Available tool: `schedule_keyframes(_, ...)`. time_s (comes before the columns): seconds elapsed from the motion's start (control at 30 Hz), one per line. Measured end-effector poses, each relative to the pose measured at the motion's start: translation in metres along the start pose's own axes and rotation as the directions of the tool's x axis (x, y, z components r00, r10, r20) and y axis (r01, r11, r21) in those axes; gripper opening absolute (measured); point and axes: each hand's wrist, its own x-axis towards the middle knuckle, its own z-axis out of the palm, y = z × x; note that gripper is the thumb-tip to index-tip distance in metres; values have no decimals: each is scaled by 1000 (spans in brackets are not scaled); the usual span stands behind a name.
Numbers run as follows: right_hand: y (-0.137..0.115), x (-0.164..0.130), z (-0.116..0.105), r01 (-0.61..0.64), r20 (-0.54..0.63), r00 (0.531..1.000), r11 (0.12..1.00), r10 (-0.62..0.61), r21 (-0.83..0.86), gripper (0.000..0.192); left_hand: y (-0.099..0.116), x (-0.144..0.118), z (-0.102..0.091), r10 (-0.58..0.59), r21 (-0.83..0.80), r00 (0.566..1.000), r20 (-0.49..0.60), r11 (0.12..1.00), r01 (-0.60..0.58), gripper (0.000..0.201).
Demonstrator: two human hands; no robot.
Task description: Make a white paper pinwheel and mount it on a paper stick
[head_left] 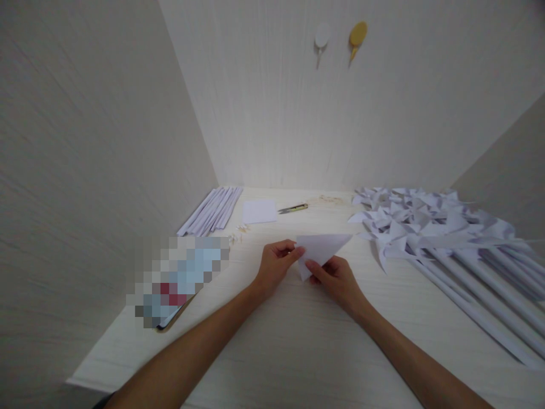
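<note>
Both forearms enter from the bottom edge, cut off there, and the far fingers of each hand are hidden behind the paper they hold. The left hand pinches the paper's left corner between thumb and fingers; the right hand pinches its lower point, thumb on top. The paper is a plain white triangle, folded, held just above the pale counter at centre. Its long edge runs roughly from 9 to 3 o'clock, one sharp tip aimed toward 3 and the short point toward 6. At 9 o'clock lies a flat thing blurred out, so what it is cannot be told. At 3 o'clock a heap of white pinwheels on long paper sticks runs off the right edge. Farther off, toward 11 o'clock, lie paper strips, a white sheet and a small cutter. On the wall at 12 o'clock hang two hooks, their details too small to read.
</note>
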Motion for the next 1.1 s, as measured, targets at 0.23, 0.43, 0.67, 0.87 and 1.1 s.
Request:
schedule_keyframes(0.23, -2, 0, 1, -7, -20, 1000, 1000, 7, 3, 30, 4, -1, 0, 26, 77, 1000, -15, 997, -25, 31)
schedule_keyframes(0.43, -5, -1, 1, -10, -37, 999, 1000, 10, 7, 29, 1, 1, -1, 20, 61, 1000, -17, 998, -19, 27)
schedule_keyframes(0.67, -4, -2, 0, -12, -49, 999, 1000, 11, -15, 29, 0, 0, 1, -69, -48, 988, -135, 997, 63, 17)
schedule_keyframes(0.87, -3, -1, -1, -20, -56, 998, 1000, 18, -22, 29, 3, 0, 2, -76, -62, 985, -152, 996, 67, 19)
schedule_keyframes(1.1, 0, 1, -1, -19, -39, 999, 1000, 19, 11, 29, 2, 1, 2, -71, -72, 988, -140, 995, 62, 24)
